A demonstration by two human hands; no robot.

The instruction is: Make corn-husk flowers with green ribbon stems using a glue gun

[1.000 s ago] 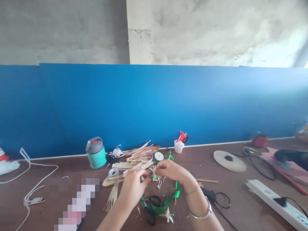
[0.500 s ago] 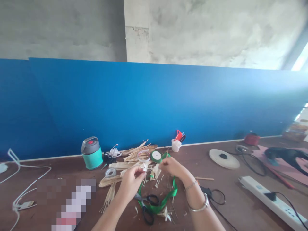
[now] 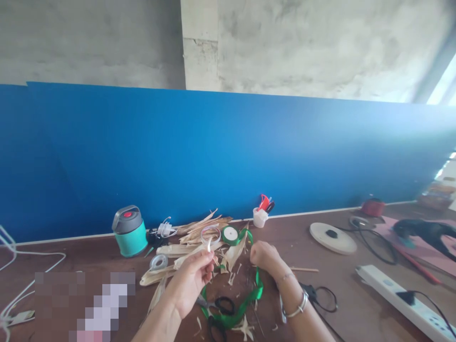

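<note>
My left hand (image 3: 194, 275) is closed, with thumb and fingertips pinching a small whitish strip (image 3: 209, 246) that sticks up. My right hand (image 3: 264, 256) is curled closed to the right of it; whatever its fingers hold, if anything, is hidden. Green ribbon (image 3: 245, 311) loops over the table below both hands, and its spool (image 3: 230, 235) stands behind them. Black-handled scissors (image 3: 224, 305) lie on the ribbon near my left wrist. Dried husk leaves (image 3: 237, 254) lie between and behind the hands, with husk scraps (image 3: 245, 328) in front.
A roll of clear tape (image 3: 158, 262) and a teal flask (image 3: 131, 235) stand left. A white cup of pens and red-handled scissors (image 3: 261, 217) is at the back. Right are a round white lid-like disc (image 3: 333, 238), a power strip (image 3: 406, 304) and cables. A blue partition (image 3: 213, 152) borders the table.
My left hand has turned and shifted slightly left and down, lifting the whitish strip upright. My right hand has moved right and down, away from it, its fingers curling in more.
</note>
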